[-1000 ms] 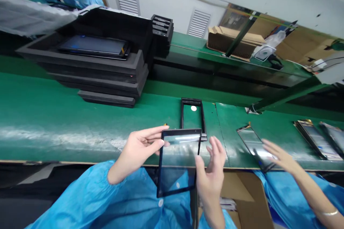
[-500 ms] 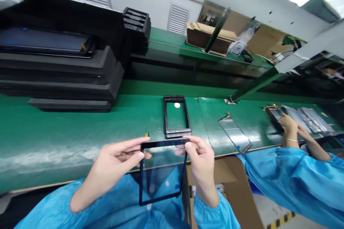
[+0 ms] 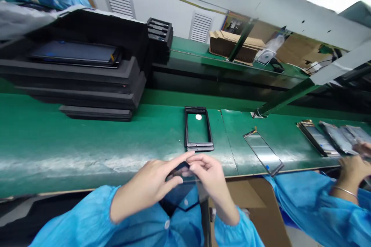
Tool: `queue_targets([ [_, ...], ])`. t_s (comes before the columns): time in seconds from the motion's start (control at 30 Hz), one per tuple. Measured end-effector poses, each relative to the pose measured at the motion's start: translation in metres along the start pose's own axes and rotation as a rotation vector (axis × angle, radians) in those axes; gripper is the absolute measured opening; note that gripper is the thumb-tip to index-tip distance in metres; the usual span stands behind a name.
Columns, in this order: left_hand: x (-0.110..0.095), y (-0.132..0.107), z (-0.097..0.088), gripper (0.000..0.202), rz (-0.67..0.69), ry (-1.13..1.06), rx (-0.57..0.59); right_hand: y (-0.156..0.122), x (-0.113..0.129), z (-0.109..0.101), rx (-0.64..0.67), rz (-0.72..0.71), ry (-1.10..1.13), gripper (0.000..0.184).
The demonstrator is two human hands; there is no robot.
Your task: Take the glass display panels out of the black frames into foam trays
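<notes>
A black-bordered glass touch panel (image 3: 182,191) is held low in front of my body, tilted and turned so one corner points up between my hands. My left hand (image 3: 155,183) grips its left side, thumb on the near face and fingers stretched along the top. My right hand (image 3: 207,173) pinches it near the upper corner, fingers bent. The hands cover much of the panel's upper edge. Just beyond my fingertips, a small stack of black rectangular frames (image 3: 199,147) lies on the green bench (image 3: 139,139).
Black foam trays (image 3: 116,96) are stacked at left, a dark screen (image 3: 78,54) on top. To the right lies another glass panel (image 3: 263,152). A co-worker's hand (image 3: 355,170) is near several stacked panels (image 3: 319,141). A cardboard box (image 3: 255,208) stands below the bench edge.
The glass panel has turned and tilted from nearly upright, and my hands have come closer together at its corner. The co-worker's hands have moved right. My view has shifted slightly left.
</notes>
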State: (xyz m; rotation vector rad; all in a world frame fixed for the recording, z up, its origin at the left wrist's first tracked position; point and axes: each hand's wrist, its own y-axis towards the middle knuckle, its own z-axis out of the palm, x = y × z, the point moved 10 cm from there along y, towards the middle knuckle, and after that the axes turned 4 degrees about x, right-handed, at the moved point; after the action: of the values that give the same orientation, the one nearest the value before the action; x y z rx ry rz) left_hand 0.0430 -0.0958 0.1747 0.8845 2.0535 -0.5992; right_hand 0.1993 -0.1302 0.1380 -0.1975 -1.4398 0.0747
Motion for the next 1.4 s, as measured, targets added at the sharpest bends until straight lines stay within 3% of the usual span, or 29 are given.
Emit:
queue_targets([
  [0.07, 0.014, -0.002, -0.004, 0.05, -0.098, -0.201, -0.029, 0.0, 0.0, -0.018, -0.005, 0.003, -0.103, 0.038],
  [0.13, 0.031, -0.008, -0.013, 0.04, -0.176, -0.435, -0.136, -0.004, -0.003, -0.043, -0.057, 0.026, -0.154, 0.043],
  [0.23, 0.05, -0.018, -0.018, 0.041, -0.237, -0.663, -0.261, -0.014, -0.015, -0.068, -0.165, 0.069, -0.039, 0.048],
  [0.33, 0.058, -0.024, -0.017, 0.047, -0.276, -0.739, -0.331, -0.023, -0.02, -0.072, -0.273, 0.06, 0.082, 0.05],
  [0.47, 0.054, -0.026, -0.017, 0.052, -0.3, -0.771, -0.381, -0.027, -0.006, -0.062, -0.339, -0.018, 0.046, 0.05],
  [0.6, 0.051, -0.03, -0.019, 0.05, -0.312, -0.754, -0.434, -0.03, 0.01, -0.061, -0.386, -0.108, -0.051, 0.05],
  [0.73, 0.057, -0.029, -0.021, 0.045, -0.259, -0.651, -0.452, -0.032, 0.009, -0.06, -0.361, -0.141, 0.021, 0.039],
  [0.8, 0.052, -0.028, -0.035, 0.046, -0.162, -0.427, -0.524, -0.032, 0.006, -0.056, -0.33, -0.127, 0.036, 0.037],
  [0.87, 0.033, -0.025, -0.048, 0.048, -0.024, -0.071, -0.579, -0.034, 0.004, -0.053, -0.319, -0.118, -0.002, 0.034],
  [0.97, 0.0, -0.01, -0.039, 0.038, 0.185, 0.342, -0.444, -0.037, 0.001, -0.045, -0.294, -0.109, -0.064, 0.034],
  [1.07, -0.015, 0.001, -0.027, 0.023, 0.314, 0.358, -0.287, -0.04, 0.0, -0.042, -0.291, -0.097, -0.121, 0.036],
  [1.13, -0.018, 0.002, -0.029, 0.024, 0.339, 0.299, -0.283, -0.041, 0.001, -0.042, -0.3, -0.094, -0.134, 0.037],
  [1.27, -0.011, 0.005, -0.027, 0.027, 0.247, 0.246, -0.247, -0.036, 0.001, -0.04, -0.274, -0.071, -0.107, 0.036],
  [1.4, 0.0, 0.012, -0.007, 0.037, 0.111, 0.045, -0.048, -0.021, 0.003, -0.01, 0.003, -0.042, -0.035, 0.049],
])
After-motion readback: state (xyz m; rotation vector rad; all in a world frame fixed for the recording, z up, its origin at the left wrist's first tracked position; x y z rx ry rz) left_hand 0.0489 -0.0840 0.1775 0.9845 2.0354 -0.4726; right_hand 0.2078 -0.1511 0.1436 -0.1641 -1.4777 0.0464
